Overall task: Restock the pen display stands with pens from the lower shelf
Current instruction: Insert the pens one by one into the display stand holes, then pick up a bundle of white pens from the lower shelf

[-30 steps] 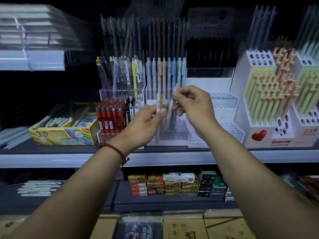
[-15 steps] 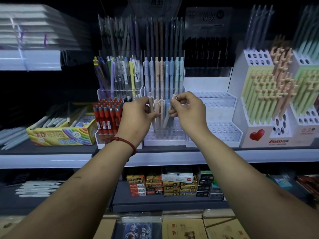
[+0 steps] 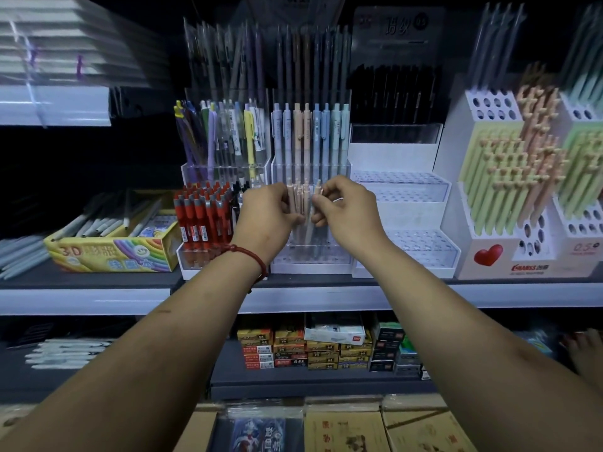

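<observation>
The left hand (image 3: 270,213) is closed around a small bunch of pale peach plastic pens (image 3: 298,199), held upright with their tops showing just above the fingers. The right hand (image 3: 342,212) pinches a single pen of the same peach colour (image 3: 317,194) between thumb and forefinger, close beside the bunch; the two hands nearly touch at the thumbs.

Both hands sit directly in front of the clear acrylic tiered pen stand (image 3: 311,256), over its near, lower tier. The socket holes of that tier lie just below and slightly beyond the hands. The long axis of every held pen is close to vertical, tips down, so the coming move is judged to be a short straight descent into a free hole. The right hand is the nearer to the open holes on the right of the tier. The far tier already carries a row of pastel blue, peach and green pens (image 3: 310,125).

To the left stands a block of red-barrelled pens (image 3: 202,216); to the right, a white stepped stand with empty holes (image 3: 404,216).

Compared with half a second ago, both hands have dropped lower against the stand and drawn closer together, and the single pen has moved from a tilt to nearly upright.
</observation>
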`<state>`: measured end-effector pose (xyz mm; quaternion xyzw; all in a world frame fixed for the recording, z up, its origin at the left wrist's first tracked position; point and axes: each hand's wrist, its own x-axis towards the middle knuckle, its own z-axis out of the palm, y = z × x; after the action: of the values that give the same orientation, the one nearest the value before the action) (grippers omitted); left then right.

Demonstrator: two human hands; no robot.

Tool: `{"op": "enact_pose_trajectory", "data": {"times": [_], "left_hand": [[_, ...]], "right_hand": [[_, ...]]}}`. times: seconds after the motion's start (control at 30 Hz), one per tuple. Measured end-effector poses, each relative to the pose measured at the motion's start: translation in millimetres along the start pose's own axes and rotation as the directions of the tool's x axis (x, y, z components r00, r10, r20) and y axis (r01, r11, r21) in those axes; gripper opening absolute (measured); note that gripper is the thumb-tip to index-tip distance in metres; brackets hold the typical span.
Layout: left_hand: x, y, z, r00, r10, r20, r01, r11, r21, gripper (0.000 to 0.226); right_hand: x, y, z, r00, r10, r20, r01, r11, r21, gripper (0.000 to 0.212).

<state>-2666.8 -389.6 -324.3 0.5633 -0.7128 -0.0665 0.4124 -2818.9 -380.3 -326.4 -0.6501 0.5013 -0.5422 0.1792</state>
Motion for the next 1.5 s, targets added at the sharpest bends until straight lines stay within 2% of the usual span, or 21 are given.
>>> {"op": "enact_pose_trajectory", "data": {"times": [0.17,0.33,0.47,0.53,0.67,0.77,0.87,1.0,1.27,1.33,1.4,1.5], "left_hand": [[-2,-4,12,0.996,-0.008,0.092,0.002,0.998,0.064,0.042],[-1,-10,13,0.996,-0.052,0.076,0.058,0.995,-0.084,0.032],[-1,-20,13,0.997,-0.008,0.076,0.018,0.991,-0.136,0.024],[0,-19,13,0.995,0.005,0.102,0.006,0.995,-0.100,0.019],[10,-12,17,0.984,-0.026,0.179,0.019,0.999,0.040,0.027],[17,-7,16,0.961,-0.033,0.276,-0.011,0.988,0.156,0.014],[18,-3,18,0.959,-0.036,0.281,-0.035,0.969,0.245,0.008],[16,-8,22,0.962,-0.078,0.263,-0.021,0.935,0.353,0.031],[6,-1,8,0.944,-0.071,0.323,-0.042,0.943,0.330,0.042],[-3,5,-5,0.946,-0.045,0.321,-0.055,0.954,0.296,0.038],[-15,7,-19,0.947,-0.013,0.320,-0.071,0.965,0.251,0.016],[-41,0,-41,0.954,0.004,0.301,-0.077,0.970,0.231,0.040]], "right_hand": [[4,6,6,0.997,-0.032,0.065,0.040,0.991,-0.125,0.011],[6,9,7,0.996,-0.043,0.080,0.056,0.984,-0.168,0.009],[5,10,12,0.995,-0.056,0.078,0.070,0.979,-0.189,0.009],[5,11,13,0.996,-0.053,0.070,0.065,0.982,-0.176,0.010],[6,13,13,0.998,-0.038,0.053,0.046,0.985,-0.167,0.010],[7,15,13,0.998,-0.036,0.051,0.045,0.981,-0.187,0.011],[7,18,15,0.999,-0.031,0.036,0.037,0.980,-0.197,0.014],[6,22,17,1.000,-0.002,0.023,0.006,0.982,-0.188,0.019],[6,15,11,0.994,0.045,0.102,-0.016,0.963,-0.268,0.019],[0,10,8,0.990,0.060,0.130,-0.014,0.943,-0.332,0.011],[-11,4,3,0.989,0.063,0.134,-0.009,0.929,-0.371,0.007],[-33,-7,-1,0.992,0.014,0.126,0.042,0.903,-0.427,0.020]]}}
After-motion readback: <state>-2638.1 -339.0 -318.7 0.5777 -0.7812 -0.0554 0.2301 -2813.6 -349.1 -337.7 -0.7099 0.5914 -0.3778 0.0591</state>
